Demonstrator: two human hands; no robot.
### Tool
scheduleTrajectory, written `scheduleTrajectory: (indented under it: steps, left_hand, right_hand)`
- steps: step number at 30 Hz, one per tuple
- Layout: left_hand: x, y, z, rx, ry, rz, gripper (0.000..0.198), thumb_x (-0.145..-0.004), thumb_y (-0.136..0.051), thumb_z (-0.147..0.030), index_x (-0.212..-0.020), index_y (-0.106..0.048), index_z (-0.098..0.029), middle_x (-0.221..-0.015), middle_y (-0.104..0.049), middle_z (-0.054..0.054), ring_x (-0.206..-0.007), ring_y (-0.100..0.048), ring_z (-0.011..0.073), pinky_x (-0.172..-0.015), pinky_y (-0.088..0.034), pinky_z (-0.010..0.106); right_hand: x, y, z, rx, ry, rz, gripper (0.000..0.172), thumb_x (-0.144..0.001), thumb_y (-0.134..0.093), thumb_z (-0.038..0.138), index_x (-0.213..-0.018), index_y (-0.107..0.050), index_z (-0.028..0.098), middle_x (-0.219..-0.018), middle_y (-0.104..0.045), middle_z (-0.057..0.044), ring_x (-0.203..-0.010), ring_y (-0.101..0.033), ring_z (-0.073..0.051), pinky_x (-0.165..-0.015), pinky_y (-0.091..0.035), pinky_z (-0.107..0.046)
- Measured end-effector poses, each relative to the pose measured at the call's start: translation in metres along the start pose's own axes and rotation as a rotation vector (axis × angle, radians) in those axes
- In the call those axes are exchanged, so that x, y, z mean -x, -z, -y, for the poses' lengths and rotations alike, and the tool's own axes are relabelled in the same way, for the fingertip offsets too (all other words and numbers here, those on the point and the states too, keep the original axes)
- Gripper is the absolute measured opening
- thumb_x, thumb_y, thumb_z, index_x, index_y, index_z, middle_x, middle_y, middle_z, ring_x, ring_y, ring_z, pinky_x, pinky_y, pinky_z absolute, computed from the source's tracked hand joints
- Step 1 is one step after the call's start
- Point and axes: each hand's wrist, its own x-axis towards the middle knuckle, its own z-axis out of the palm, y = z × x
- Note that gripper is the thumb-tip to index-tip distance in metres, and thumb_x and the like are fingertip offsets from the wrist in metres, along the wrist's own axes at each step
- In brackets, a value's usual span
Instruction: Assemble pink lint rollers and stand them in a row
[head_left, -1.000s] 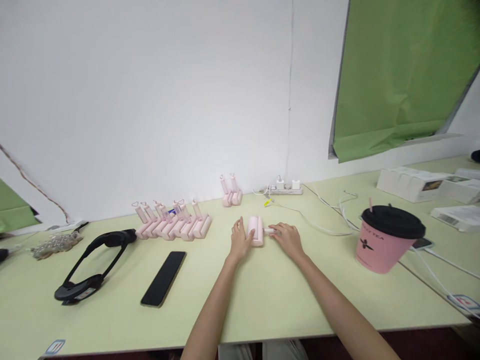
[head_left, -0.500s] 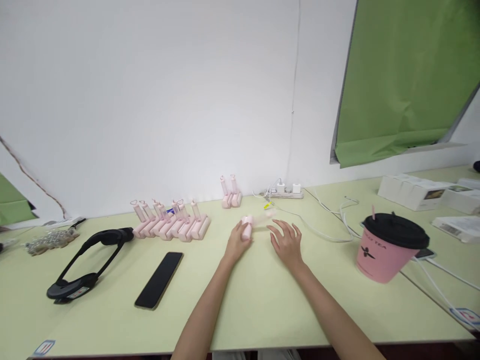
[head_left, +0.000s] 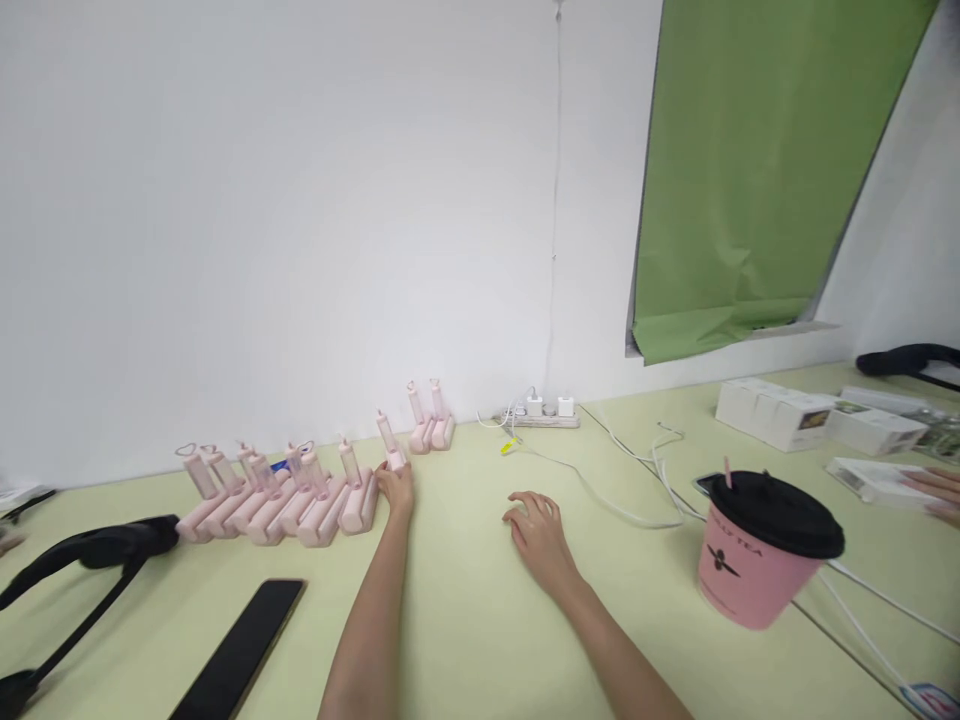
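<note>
My left hand (head_left: 396, 486) is closed round a small pink device with a clear upright handle (head_left: 389, 443), holding it at the right end of a row of several like pink devices (head_left: 277, 495) on the pale green table (head_left: 465, 620). My right hand (head_left: 536, 530) rests on the table to the right, fingers loosely curled and apart, holding nothing. Two more pink devices (head_left: 431, 425) stand near the wall behind.
A black phone (head_left: 240, 650) and a black headband device (head_left: 71, 575) lie at the left. A pink cup with a black lid (head_left: 757, 550) stands at the right, among white cables (head_left: 637, 480). A power strip (head_left: 544, 415) sits by the wall. White boxes (head_left: 780, 410) and another person's fingers (head_left: 937, 490) are at far right.
My left hand carried the pink device from the table's middle leftward to the end of the row. My right hand let go and dropped to the table. The view swung left.
</note>
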Motion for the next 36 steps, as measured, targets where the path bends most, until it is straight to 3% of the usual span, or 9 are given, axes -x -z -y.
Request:
scheduleTrajectory:
  steps: [5,11,16,21,26,31,33,36]
  left_hand:
    - [-0.028,-0.031,-0.007,-0.052,0.082,-0.09,0.046,-0.075,-0.052,-0.029,-0.111,-0.032,-0.008,-0.114,-0.043,0.02,-0.113,-0.042,0.0291,-0.09,-0.035,0.04]
    - [-0.052,-0.046,-0.016,-0.126,0.168,-0.125,0.039,-0.079,-0.044,-0.038,-0.11,-0.043,-0.014,-0.118,-0.043,0.02,-0.115,-0.038,0.0345,-0.088,-0.034,0.05]
    - [-0.053,-0.05,-0.017,-0.136,0.066,-0.021,0.041,-0.081,-0.039,-0.042,-0.114,-0.045,-0.018,-0.116,-0.05,0.016,-0.114,-0.042,0.03,-0.089,-0.036,0.045]
    - [-0.039,-0.056,-0.021,-0.086,-0.064,0.131,0.043,-0.082,-0.039,-0.04,-0.117,-0.045,-0.017,-0.115,-0.054,0.013,-0.112,-0.047,0.0247,-0.092,-0.036,0.038]
    - [-0.02,-0.062,-0.027,-0.006,-0.131,0.251,0.059,-0.085,-0.032,-0.042,-0.133,-0.022,-0.009,-0.131,-0.041,0.016,-0.122,-0.039,0.0182,-0.099,-0.03,0.029]
    - [-0.009,-0.043,-0.034,0.007,-0.152,0.263,0.063,-0.083,-0.041,-0.037,-0.133,-0.018,-0.006,-0.141,-0.022,0.019,-0.131,-0.019,0.0206,-0.106,-0.019,0.032]
    - [0.0,-0.024,-0.04,0.004,-0.203,0.241,0.059,-0.081,-0.044,-0.03,-0.131,-0.024,-0.008,-0.141,-0.023,0.017,-0.132,-0.017,0.0209,-0.106,-0.017,0.034]
    - [0.021,0.022,-0.051,0.009,-0.457,0.206,0.042,-0.079,-0.044,-0.02,-0.12,-0.041,-0.016,-0.134,-0.034,0.011,-0.126,-0.028,0.0198,-0.103,-0.025,0.035]
  right_hand:
    - [-0.001,-0.003,-0.003,-0.036,-0.043,0.018,0.025,-0.076,-0.042,0.005,-0.081,-0.059,0.023,-0.104,-0.055,-0.003,-0.104,-0.046,-0.019,-0.091,-0.028,-0.039]
    - [0.0,-0.01,-0.007,-0.04,-0.093,0.022,0.027,-0.076,-0.04,0.004,-0.08,-0.058,0.024,-0.102,-0.056,-0.002,-0.101,-0.047,-0.018,-0.089,-0.03,-0.038]
    - [-0.001,-0.014,-0.01,-0.044,-0.107,0.042,0.027,-0.076,-0.041,0.003,-0.079,-0.058,0.024,-0.097,-0.057,-0.001,-0.097,-0.049,-0.017,-0.087,-0.031,-0.036]
    - [-0.002,-0.014,-0.011,-0.04,-0.089,0.077,0.025,-0.076,-0.04,0.005,-0.08,-0.058,0.023,-0.092,-0.058,-0.001,-0.092,-0.051,-0.016,-0.086,-0.03,-0.035]
    - [-0.003,-0.014,-0.014,-0.054,-0.061,0.106,0.024,-0.077,-0.039,0.008,-0.081,-0.058,0.023,-0.088,-0.059,-0.001,-0.088,-0.052,-0.015,-0.084,-0.031,-0.034]
    - [-0.003,-0.019,-0.02,-0.061,-0.038,0.118,0.023,-0.078,-0.037,0.014,-0.081,-0.058,0.022,-0.088,-0.06,-0.003,-0.086,-0.052,-0.017,-0.081,-0.031,-0.035]
    - [-0.004,-0.02,-0.021,-0.072,-0.041,0.136,0.023,-0.079,-0.036,0.016,-0.082,-0.059,0.022,-0.089,-0.06,-0.003,-0.087,-0.052,-0.018,-0.081,-0.031,-0.035]
    - [-0.005,-0.02,-0.022,-0.077,-0.04,0.158,0.023,-0.079,-0.036,0.019,-0.082,-0.059,0.022,-0.089,-0.06,-0.003,-0.088,-0.053,-0.018,-0.081,-0.031,-0.035]
